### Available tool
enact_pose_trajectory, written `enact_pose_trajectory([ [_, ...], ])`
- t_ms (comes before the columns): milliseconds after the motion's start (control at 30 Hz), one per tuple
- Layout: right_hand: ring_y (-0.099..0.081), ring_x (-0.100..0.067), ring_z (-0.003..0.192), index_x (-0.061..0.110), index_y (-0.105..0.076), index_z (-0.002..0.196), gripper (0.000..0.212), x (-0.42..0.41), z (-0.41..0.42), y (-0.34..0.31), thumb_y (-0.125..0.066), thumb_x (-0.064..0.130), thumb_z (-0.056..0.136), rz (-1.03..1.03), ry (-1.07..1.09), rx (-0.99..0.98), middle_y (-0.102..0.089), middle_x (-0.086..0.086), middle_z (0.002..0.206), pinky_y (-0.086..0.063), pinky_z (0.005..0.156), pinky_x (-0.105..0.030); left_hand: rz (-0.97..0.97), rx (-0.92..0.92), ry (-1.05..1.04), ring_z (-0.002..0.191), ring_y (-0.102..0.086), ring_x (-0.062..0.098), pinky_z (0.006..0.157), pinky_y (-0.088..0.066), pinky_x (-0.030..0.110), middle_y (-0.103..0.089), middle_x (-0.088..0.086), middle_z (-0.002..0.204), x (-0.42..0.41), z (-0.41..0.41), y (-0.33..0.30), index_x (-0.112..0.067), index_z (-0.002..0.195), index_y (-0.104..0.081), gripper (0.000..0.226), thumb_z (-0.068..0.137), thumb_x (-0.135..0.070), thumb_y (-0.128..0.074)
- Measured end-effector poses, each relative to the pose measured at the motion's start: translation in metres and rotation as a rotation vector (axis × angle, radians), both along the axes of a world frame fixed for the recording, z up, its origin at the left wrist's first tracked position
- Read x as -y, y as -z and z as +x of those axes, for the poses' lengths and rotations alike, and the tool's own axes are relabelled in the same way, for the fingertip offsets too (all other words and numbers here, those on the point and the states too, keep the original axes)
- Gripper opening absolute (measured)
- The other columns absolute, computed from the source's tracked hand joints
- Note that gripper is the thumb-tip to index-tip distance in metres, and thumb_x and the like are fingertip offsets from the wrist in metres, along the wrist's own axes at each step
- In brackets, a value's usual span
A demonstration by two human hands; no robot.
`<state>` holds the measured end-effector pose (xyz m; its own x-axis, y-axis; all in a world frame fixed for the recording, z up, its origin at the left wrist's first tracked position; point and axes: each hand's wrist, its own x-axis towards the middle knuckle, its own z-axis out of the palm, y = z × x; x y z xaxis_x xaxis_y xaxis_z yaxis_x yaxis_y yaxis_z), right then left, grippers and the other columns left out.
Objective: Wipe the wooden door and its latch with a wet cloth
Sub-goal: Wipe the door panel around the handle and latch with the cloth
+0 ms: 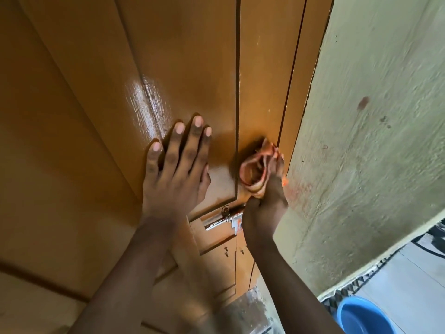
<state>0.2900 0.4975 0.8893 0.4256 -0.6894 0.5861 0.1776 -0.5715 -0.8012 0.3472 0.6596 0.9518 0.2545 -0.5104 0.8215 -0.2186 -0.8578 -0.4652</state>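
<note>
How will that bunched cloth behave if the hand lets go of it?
The cloth looks soft and crumpled in the right hand, so it would likely flop and drop. It probably cannot cling to the upright door.

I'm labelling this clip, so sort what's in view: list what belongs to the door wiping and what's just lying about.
Part of the job:
door
latch
cloth, bunched in the right hand
left hand, flat on the door

Just lying about:
blue basin on the floor; possibly the water source, cannot tell
wall
</note>
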Motion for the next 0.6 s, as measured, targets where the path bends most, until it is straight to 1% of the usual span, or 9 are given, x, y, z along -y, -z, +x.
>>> enact_pose_trajectory([
  [67,-0.044,-0.047,0.145,0.011,-0.044,0.155,0.048,-0.001,0.002,0.004,-0.039,0.024,0.109,-0.173,-0.022,-0.038,-0.036,-0.016,0.165,-0.058,0.098,-0.053,-0.006,0.006,0.000,0.157,-0.020,0.029,0.126,-0.003,0.050,-0.019,0.007,0.174,0.000,0.001,0.001,-0.017,0.169,-0.023,0.070,0.108,-0.044,-0.043],
  [100,-0.035,-0.049,0.149,0.014,-0.042,0.156,0.048,0.003,0.000,0.014,-0.041,0.026,0.109,-0.274,-0.031,-0.085,-0.031,-0.017,0.166,-0.057,0.097,-0.052,-0.010,0.015,-0.004,0.157,-0.022,0.029,0.126,-0.005,0.050,-0.021,0.007,0.173,0.001,0.002,0.001,-0.017,0.169,-0.024,0.070,0.107,-0.044,-0.044],
  [167,-0.022,-0.047,0.154,0.018,-0.038,0.156,0.056,0.016,-0.011,0.044,-0.054,0.021,0.103,-0.433,-0.061,-0.188,-0.024,-0.015,0.167,-0.053,0.098,-0.049,-0.006,0.041,-0.011,0.156,-0.025,0.030,0.125,-0.008,0.050,-0.026,0.008,0.172,0.001,0.003,0.002,-0.017,0.168,-0.027,0.070,0.107,-0.045,-0.045],
  [200,-0.019,-0.046,0.155,0.019,-0.037,0.156,0.061,0.025,-0.017,0.059,-0.061,0.018,0.100,-0.472,-0.088,-0.232,-0.022,-0.013,0.168,-0.051,0.101,-0.055,-0.002,0.057,-0.018,0.155,-0.026,0.030,0.124,-0.009,0.051,-0.027,0.008,0.171,0.002,0.003,0.002,-0.016,0.167,-0.028,0.070,0.107,-0.045,-0.045],
  [233,-0.019,-0.045,0.155,0.019,-0.036,0.157,0.066,0.033,-0.021,0.069,-0.066,0.016,0.098,-0.486,-0.121,-0.264,-0.020,-0.013,0.169,-0.051,0.102,-0.061,0.000,0.071,-0.026,0.155,-0.027,0.030,0.124,-0.010,0.051,-0.029,0.009,0.171,0.002,0.004,0.002,-0.016,0.167,-0.029,0.069,0.106,-0.045,-0.046],
  [300,-0.029,-0.045,0.153,0.020,-0.036,0.158,0.073,0.038,-0.025,0.075,-0.071,0.011,0.095,-0.465,-0.169,-0.271,-0.023,-0.014,0.170,-0.054,0.099,-0.061,0.001,0.097,-0.038,0.154,-0.029,0.030,0.123,-0.010,0.051,-0.031,0.009,0.170,0.002,0.004,0.002,-0.016,0.166,-0.031,0.069,0.105,-0.044,-0.047],
  [433,-0.048,-0.047,0.142,0.019,-0.038,0.155,0.077,0.023,-0.016,0.065,-0.077,0.005,0.090,-0.372,-0.167,-0.223,-0.026,-0.019,0.166,-0.054,0.096,-0.036,0.013,0.107,-0.059,0.153,-0.030,0.031,0.124,-0.009,0.052,-0.032,0.009,0.169,0.002,0.004,0.003,-0.016,0.166,-0.032,0.070,0.104,-0.045,-0.047],
  [533,-0.034,-0.049,0.149,0.014,-0.042,0.156,0.072,0.035,-0.019,0.080,-0.074,0.008,0.092,-0.481,-0.198,-0.302,-0.027,-0.022,0.167,-0.054,0.100,-0.050,0.033,0.100,-0.068,0.153,-0.030,0.031,0.124,-0.009,0.052,-0.032,0.009,0.169,0.003,0.003,0.001,-0.016,0.167,-0.031,0.070,0.105,-0.046,-0.046],
  [600,-0.028,-0.048,0.152,0.012,-0.045,0.155,0.072,0.047,-0.026,0.089,-0.074,0.002,0.090,-0.535,-0.244,-0.345,-0.026,-0.019,0.168,-0.058,0.094,-0.058,0.030,0.098,-0.069,0.153,-0.030,0.031,0.124,-0.009,0.052,-0.030,0.009,0.170,0.003,0.002,0.002,-0.016,0.167,-0.029,0.070,0.106,-0.047,-0.044],
])
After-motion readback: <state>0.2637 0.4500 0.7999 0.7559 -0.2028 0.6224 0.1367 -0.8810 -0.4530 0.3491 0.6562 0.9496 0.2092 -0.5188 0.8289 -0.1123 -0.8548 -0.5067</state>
